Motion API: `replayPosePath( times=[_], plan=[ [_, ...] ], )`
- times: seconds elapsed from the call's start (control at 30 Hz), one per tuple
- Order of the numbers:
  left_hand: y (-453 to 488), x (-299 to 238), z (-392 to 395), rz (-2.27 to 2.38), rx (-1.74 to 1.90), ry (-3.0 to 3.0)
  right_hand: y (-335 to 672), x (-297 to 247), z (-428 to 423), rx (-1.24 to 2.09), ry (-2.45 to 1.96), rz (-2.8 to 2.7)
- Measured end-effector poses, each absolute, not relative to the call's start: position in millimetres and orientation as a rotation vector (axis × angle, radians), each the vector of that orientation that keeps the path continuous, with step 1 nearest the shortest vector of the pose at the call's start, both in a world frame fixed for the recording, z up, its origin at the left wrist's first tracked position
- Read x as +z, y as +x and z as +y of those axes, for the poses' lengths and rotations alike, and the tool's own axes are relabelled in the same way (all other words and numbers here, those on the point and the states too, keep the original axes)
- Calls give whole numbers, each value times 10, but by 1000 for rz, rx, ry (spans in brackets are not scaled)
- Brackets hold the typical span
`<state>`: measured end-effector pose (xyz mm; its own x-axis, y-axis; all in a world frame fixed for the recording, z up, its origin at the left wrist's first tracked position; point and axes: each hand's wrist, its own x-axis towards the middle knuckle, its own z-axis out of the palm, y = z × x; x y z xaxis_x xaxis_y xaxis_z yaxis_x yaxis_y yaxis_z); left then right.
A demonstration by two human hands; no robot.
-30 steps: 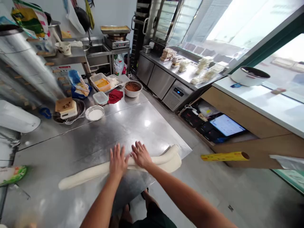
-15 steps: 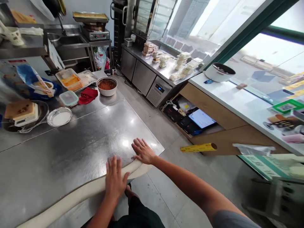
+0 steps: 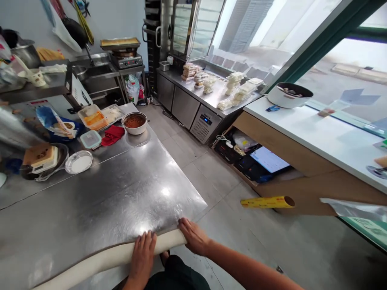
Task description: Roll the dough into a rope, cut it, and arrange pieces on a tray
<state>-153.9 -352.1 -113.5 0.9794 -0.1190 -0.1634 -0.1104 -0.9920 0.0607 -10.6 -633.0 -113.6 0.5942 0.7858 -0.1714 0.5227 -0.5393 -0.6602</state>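
A long pale rope of dough (image 3: 99, 259) lies along the near edge of a steel table (image 3: 99, 201). My left hand (image 3: 142, 253) rests palm down on the dough, its fingers stretched flat over it. Further right, my right hand (image 3: 193, 235) covers the dough's right end near the table corner, with its fingers curved around that end.
At the table's far left are a white powder dish (image 3: 79, 162), a scale on a pan (image 3: 42, 158), a lidded box (image 3: 90, 139), a red cloth (image 3: 112, 135) and a bowl of red filling (image 3: 134, 122). A yellow roll (image 3: 267, 201) juts from the wooden counter on the right.
Both hands and the dough have drawn back from the middle of the table to its near edge. My right hand has slid to the dough's right end.
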Motion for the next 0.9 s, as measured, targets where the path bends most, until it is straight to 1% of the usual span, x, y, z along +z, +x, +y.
replayPosePath(
  times=[0.07,0.13,0.17,0.23,0.3,0.37,0.43,0.5,0.6,0.67,0.77,0.83,0.9],
  plan=[
    [-1616,-1085,-3512,-148,-515,2980,-96,-963,-6380,787,-2238,-1043],
    [-1566,-886,-3485,-76,-832,2799,15,-775,-6455,972,-2214,-1059],
    [-1452,-739,-3462,-33,-934,2707,133,-694,-6474,1036,-2189,-1065],
    [-1033,-417,-3394,50,-970,2624,488,-591,-6423,1055,-2123,-1088],
    [-458,-172,-3317,133,-871,2687,916,-597,-6239,949,-2132,-1093],
    [50,-113,-3263,268,-793,2805,1271,-715,-5990,780,-2251,-1043],
    [277,-238,-3253,418,-739,2869,1447,-897,-5800,645,-2391,-946],
    [173,-446,-3275,477,-635,2921,1447,-1057,-5749,607,-2465,-899],
    [-201,-690,-3302,383,-344,2990,1350,-1124,-5819,585,-2511,-858],
    [-216,-763,-3307,310,-168,2982,1391,-1078,-5763,475,-2526,-714],
    [293,-839,-3358,286,-26,2953,1643,-1057,-5366,233,-2491,-477],
    [705,-943,-3450,332,21,2949,1779,-1155,-5052,150,-2486,-481],
    [864,-1115,-3586,374,53,2959,1731,-1336,-4905,130,-2510,-591]
  ],
)
